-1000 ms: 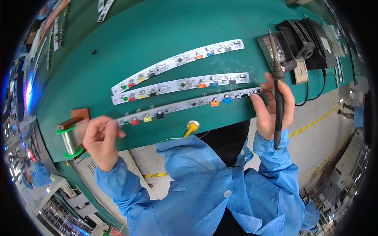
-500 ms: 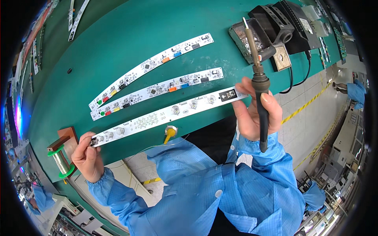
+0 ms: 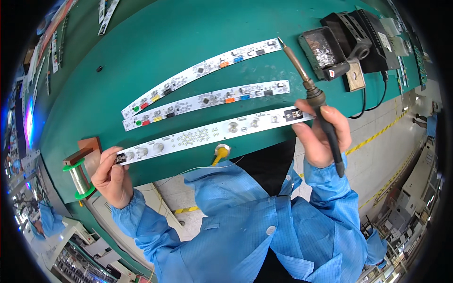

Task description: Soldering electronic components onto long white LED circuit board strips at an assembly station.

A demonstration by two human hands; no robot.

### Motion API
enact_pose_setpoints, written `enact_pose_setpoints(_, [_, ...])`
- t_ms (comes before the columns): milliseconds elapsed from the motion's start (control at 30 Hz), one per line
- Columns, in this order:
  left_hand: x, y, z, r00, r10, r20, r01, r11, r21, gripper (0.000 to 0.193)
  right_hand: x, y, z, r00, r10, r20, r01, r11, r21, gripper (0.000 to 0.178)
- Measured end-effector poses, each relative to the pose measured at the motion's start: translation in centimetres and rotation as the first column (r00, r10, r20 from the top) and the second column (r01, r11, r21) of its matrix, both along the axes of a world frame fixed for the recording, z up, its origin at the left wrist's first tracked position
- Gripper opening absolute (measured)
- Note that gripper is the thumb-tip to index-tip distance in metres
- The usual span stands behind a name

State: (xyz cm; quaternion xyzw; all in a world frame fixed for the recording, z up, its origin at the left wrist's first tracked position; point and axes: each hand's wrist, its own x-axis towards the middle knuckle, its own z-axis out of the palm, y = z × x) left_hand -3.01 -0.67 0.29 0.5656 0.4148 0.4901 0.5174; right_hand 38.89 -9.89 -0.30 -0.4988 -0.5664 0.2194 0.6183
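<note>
A long white circuit board (image 3: 190,136) with several round coil springs spans the space between my hands, above the near edge of the bench. My left hand (image 3: 113,178) pinches its left end between thumb and fingers. At the other end, the thumb and fingers of my right hand (image 3: 325,137) grip the board. That same hand also carries a soldering iron (image 3: 328,123) with a black handle, its metal tip slanting up to the left. Two curved white circuit boards, an upper one (image 3: 188,71) and a lower one (image 3: 193,102), lie beyond with coloured parts facing up.
A solder spool (image 3: 79,180) with green flanges stands at the left bench edge. Back right are a black tray (image 3: 325,52) of solder scraps and a black soldering station (image 3: 375,37). A yellow plug (image 3: 220,154) with a wire sits at the near edge of the green mat (image 3: 141,52).
The soldering iron leans further left, its tip now near the right end of the upper curved board. The whole view has shifted slightly; both hands keep their hold on the board.
</note>
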Motion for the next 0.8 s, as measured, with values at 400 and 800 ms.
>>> enact_pose_setpoints(400, [2.2, -0.3, 2.4, 0.992, -0.049, -0.114, 0.052, 0.998, 0.02, 0.026, 0.6, -0.6, -0.3, 0.948, -0.144, -0.282, 0.086, 0.974, -0.208, 0.055])
enact_pose_setpoints(800, [3.5, -0.7, 4.0, 0.997, -0.055, -0.051, 0.054, 0.998, -0.03, 0.021, 3.1, -0.9, -2.4, 0.975, -0.185, -0.124, 0.161, 0.97, -0.182, 0.051])
